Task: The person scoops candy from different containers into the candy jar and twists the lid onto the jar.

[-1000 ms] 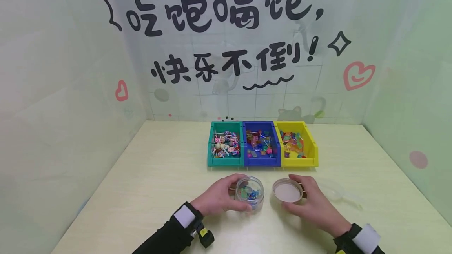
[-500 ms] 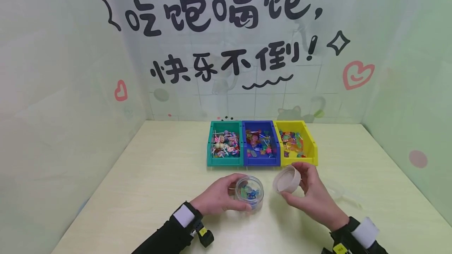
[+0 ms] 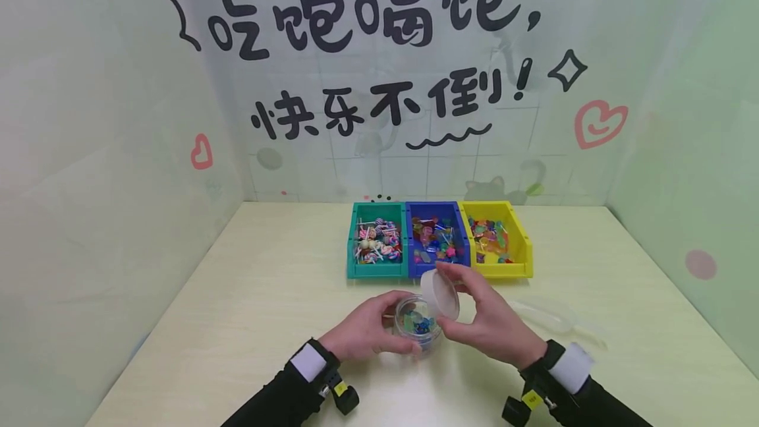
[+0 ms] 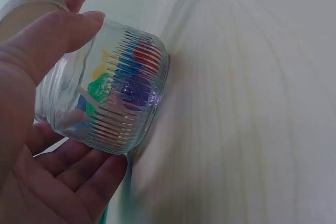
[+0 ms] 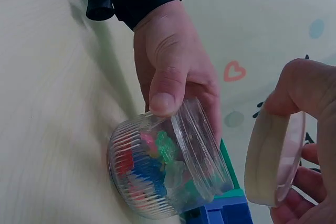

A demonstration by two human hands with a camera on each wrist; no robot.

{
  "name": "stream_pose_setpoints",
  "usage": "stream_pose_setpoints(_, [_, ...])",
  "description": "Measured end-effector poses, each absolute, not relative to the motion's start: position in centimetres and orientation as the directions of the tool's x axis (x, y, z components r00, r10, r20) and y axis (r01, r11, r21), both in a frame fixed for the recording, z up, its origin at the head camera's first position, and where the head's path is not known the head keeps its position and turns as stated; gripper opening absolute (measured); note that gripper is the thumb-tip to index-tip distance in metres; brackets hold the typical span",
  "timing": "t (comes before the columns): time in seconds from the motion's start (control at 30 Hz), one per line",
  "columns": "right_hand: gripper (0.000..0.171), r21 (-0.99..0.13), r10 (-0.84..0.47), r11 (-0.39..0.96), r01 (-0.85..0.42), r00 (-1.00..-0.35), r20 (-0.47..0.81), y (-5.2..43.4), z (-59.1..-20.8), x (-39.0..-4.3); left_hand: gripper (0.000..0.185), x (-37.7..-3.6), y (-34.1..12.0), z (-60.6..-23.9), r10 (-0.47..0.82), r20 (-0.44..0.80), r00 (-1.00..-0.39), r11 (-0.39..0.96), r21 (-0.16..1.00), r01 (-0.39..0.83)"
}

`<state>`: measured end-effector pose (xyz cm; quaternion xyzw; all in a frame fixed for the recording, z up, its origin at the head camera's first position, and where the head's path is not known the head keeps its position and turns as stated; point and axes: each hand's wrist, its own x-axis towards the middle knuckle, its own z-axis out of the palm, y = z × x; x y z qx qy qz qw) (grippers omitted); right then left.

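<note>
A clear ribbed jar [image 4: 126,87] stands on the table with its mouth uncovered. Inside it lie several small colourful translucent pieces [image 5: 149,163], green, blue, red and purple among them. My left hand [image 3: 372,327] grips the jar from its left side, thumb in front and fingers behind. With thumb and fingers my right hand [image 3: 491,318] holds a pale round screw lid [image 3: 440,295] by its rim. The lid is tilted on edge just above the right side of the jar's mouth; in the right wrist view a gap shows between the lid and the jar.
Behind the hands, three joined bins stand in a row: green [image 3: 377,271], blue [image 3: 415,271] and yellow [image 3: 522,262]. The green one holds tiny lollipop-shaped pieces; the others hold colourful translucent pieces. A clear, hard-to-make-out item [image 3: 551,318] lies on the table [image 3: 279,256] at right.
My right hand has lifted the lid off the table on the right, tipped it up and carried it left to the jar. The left hand and jar have stayed in place.
</note>
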<state>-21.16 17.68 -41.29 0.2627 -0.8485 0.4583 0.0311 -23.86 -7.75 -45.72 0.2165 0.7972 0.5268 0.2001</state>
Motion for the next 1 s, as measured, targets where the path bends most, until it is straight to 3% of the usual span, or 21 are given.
stream_pose_setpoints(0.23, [0.067,-0.666,-0.561,0.467,-0.582,-0.777,0.285,15.9,-41.3,-21.2,0.070,-23.9,-7.8,-45.8,0.577,-0.079,-0.813,0.311,0.942,0.129])
stream_pose_setpoints(0.43, [0.057,-0.654,-0.594,0.511,-0.558,-0.779,0.200,15.6,-42.0,-21.5,0.070,-23.8,-7.8,-45.7,0.568,-0.096,-0.817,0.323,0.940,0.114])
stream_pose_setpoints(0.7, [0.053,-0.610,-0.615,0.528,-0.591,-0.761,0.205,15.2,-42.3,-21.7,0.071,-23.9,-7.9,-45.7,0.574,-0.069,-0.816,0.324,0.934,0.150])
stream_pose_setpoints(0.87, [0.034,-0.594,-0.517,0.609,-0.526,-0.831,0.206,14.6,-42.6,-21.9,0.074,-24.0,-7.8,-45.7,0.562,-0.078,-0.824,0.355,0.922,0.155])
stream_pose_setpoints(1.0, [0.046,-0.588,-0.407,0.678,-0.440,-0.892,0.198,13.7,-43.3,-21.8,0.073,-24.0,-7.8,-45.8,0.565,-0.082,-0.821,0.352,0.924,0.150])
